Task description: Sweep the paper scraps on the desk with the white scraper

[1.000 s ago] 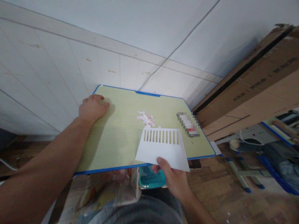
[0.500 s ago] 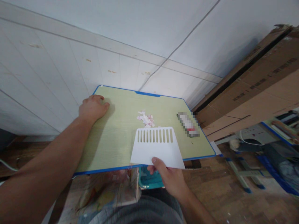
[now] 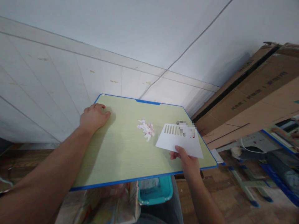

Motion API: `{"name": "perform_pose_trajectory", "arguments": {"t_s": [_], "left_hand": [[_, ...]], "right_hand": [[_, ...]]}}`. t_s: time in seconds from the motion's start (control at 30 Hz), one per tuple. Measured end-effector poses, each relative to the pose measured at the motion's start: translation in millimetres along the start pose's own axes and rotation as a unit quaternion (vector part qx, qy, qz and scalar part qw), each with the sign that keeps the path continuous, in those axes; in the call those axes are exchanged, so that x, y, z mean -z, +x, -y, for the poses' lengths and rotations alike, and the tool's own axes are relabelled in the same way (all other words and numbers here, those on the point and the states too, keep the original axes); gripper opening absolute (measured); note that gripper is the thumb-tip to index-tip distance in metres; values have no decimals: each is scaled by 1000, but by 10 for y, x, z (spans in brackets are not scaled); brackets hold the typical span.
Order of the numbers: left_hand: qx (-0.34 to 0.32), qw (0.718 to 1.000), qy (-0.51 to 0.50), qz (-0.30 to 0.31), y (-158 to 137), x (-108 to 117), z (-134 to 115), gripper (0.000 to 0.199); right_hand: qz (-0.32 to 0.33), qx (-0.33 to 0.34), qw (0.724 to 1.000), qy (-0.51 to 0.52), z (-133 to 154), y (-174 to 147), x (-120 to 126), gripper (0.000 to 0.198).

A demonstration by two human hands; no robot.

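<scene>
My right hand (image 3: 188, 163) pinches a flat white slotted panel (image 3: 179, 144), thumb on top and fingers beneath. The panel is trapezoid-shaped, with a row of long slots along its far edge. It is held over the right part of a pale green table (image 3: 121, 155) and partly covers a pixelated object (image 3: 186, 128). Torn white and pink paper scraps (image 3: 146, 129) lie in a small heap left of the panel, apart from it. My left hand (image 3: 94, 116) rests at the table's left edge, holding nothing, with its thumb apart from the fingers.
Tall cardboard boxes (image 3: 252, 93) lean at the right, near the table's side. Behind the table is a white wall (image 3: 130, 81) with a cable. A teal basket (image 3: 155, 200) and a patterned bag (image 3: 121, 205) sit below the front edge. Another desk stands far right.
My right hand has carried the white slotted panel rightward, away from the scraps, and over the pixelated object. My left hand keeps its place on the table. The view has tilted slightly upward.
</scene>
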State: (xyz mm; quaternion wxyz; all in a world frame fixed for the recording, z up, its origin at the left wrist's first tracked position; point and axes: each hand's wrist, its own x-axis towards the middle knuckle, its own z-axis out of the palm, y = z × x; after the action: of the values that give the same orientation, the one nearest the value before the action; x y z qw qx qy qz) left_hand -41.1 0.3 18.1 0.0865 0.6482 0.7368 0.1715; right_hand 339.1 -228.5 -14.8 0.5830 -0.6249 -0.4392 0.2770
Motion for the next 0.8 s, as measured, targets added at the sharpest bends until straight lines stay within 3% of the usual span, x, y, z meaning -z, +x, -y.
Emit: {"name": "perform_pose_trajectory", "arguments": {"t_s": [0.1,0.2,0.43,0.8], "left_hand": [[0,1000,4,0,29,-13,21,76],[2,1000,0,3,46,-21,32,77],[-1,1000,1,-8,45,-21,26,77],[-8,1000,21,-4,25,-9,-9,74]], "right_hand": [[-37,-31,998,34,-84,339,15,32],[-61,-38,997,34,-147,475,-12,34],[-52,-22,998,14,-172,361,-27,30],[-25,-39,999,13,-99,343,-21,43]]}}
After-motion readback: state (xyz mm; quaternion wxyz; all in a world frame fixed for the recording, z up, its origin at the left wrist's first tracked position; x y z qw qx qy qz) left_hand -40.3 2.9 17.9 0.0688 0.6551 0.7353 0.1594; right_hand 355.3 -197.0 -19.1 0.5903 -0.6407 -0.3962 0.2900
